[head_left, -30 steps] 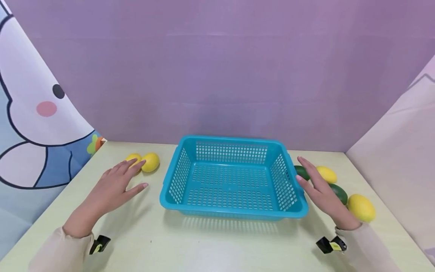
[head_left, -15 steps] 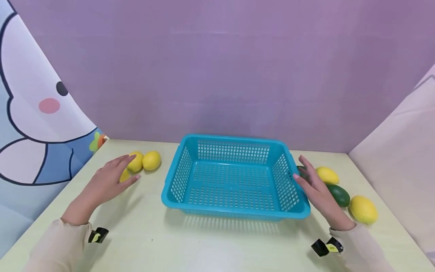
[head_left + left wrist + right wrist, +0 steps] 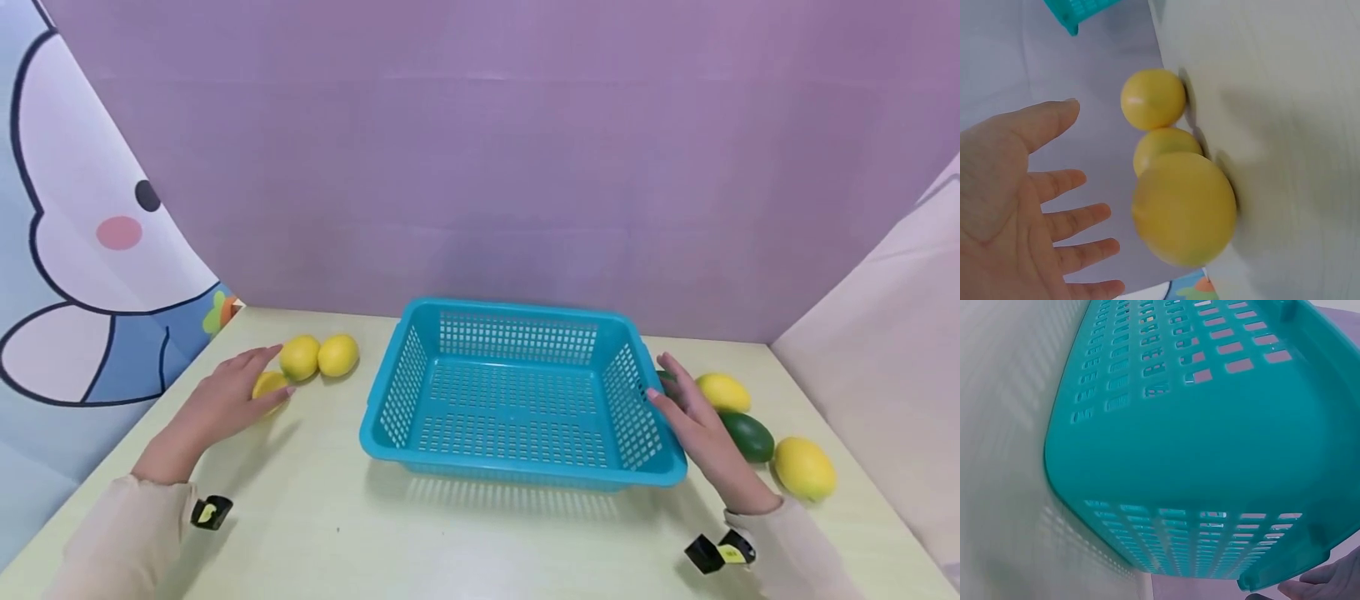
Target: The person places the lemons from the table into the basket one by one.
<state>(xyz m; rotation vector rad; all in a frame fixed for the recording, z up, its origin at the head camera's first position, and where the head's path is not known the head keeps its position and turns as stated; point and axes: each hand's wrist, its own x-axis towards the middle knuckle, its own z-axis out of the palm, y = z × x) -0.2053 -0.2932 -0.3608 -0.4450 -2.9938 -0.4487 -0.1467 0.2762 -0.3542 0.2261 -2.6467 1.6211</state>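
Observation:
My left hand (image 3: pixel 225 402) hovers with spread fingers over the nearest of three yellow lemons at the table's left; that lemon (image 3: pixel 272 388) shows between thumb and forefinger. In the left wrist view a gap separates the fingers from the close lemon (image 3: pixel 1185 209). Two more, a lemon (image 3: pixel 300 358) and a lemon (image 3: pixel 338 356), sit side by side behind it. My right hand (image 3: pixel 701 429) is at the right end of a turquoise perforated basket (image 3: pixel 517 473), thumb near its rim, fingers extended. Whether it touches the rim cannot be told. In the right wrist view, fingertips (image 3: pixel 1319 581) appear beside the basket.
Right of the basket lie a lemon (image 3: pixel 723 392), a dark green oval fruit (image 3: pixel 750 437) and another lemon (image 3: pixel 805 468). A second green fruit is mostly hidden behind my right hand. A purple cloth (image 3: pixel 517 167) hangs behind the table (image 3: pixel 450 550).
My left hand has drawn back to the left, uncovering the two rear lemons and bringing the nearest one into sight. The right hand has stayed by the basket's end, barely shifting.

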